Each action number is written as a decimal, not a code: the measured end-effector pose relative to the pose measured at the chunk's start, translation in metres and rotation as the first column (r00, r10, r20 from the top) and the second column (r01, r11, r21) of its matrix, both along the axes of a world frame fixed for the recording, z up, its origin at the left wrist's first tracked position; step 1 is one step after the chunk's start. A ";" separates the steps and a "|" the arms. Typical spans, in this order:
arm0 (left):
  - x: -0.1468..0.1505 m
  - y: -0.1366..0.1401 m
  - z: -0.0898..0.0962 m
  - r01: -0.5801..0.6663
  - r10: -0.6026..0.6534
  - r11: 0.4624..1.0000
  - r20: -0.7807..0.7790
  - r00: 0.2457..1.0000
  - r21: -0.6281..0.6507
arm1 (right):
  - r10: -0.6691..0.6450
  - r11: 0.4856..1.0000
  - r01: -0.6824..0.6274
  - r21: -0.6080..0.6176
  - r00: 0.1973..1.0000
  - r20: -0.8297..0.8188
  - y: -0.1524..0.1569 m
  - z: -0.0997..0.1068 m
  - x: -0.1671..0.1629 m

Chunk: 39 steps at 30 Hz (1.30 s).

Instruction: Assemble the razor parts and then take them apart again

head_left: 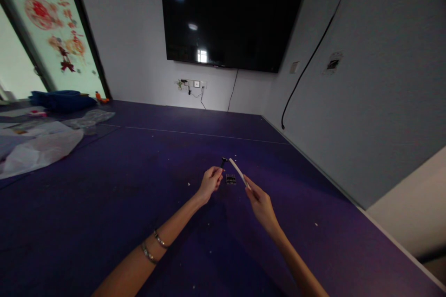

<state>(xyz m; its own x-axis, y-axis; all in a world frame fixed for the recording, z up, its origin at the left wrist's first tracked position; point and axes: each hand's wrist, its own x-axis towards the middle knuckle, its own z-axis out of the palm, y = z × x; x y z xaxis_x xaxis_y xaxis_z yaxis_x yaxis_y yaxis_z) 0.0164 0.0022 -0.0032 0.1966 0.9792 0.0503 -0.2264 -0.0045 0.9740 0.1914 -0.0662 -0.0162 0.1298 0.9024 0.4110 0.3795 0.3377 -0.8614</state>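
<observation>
My left hand (210,181) is closed around a slim black tool (223,161) whose far end is wider, somewhat like a razor head; it is too small to name surely. In my right hand (259,199) a long, thin white stick (237,168) is gripped by its near end. Its tip points up and left, close beside the head of the black tool; whether the two touch I cannot tell. Between and just beyond my hands, a small dark case or block (230,179) with lighter edges lies on the purple surface.
The broad purple surface (139,213) bears scattered white bits. Clear plastic sheets (45,148) and a dark blue cloth bundle (62,100) lie at the left. A large television (233,18) hangs on the far wall above sockets (197,84). A black cable (310,60) dangles on the right.
</observation>
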 end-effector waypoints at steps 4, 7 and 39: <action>0.000 0.000 0.000 -0.013 0.013 1.000 -0.010 1.000 0.002 | -0.007 1.000 0.007 0.012 1.000 -0.007 0.001 0.000 -0.001; 0.001 0.000 -0.001 0.004 -0.004 1.000 -0.024 1.000 0.002 | 0.012 1.000 -0.012 0.013 1.000 -0.025 0.001 0.001 -0.003; -0.007 -0.008 0.009 0.236 -0.201 0.956 0.197 0.960 -0.174 | -0.126 0.992 0.112 0.061 0.933 0.338 -0.011 0.017 -0.010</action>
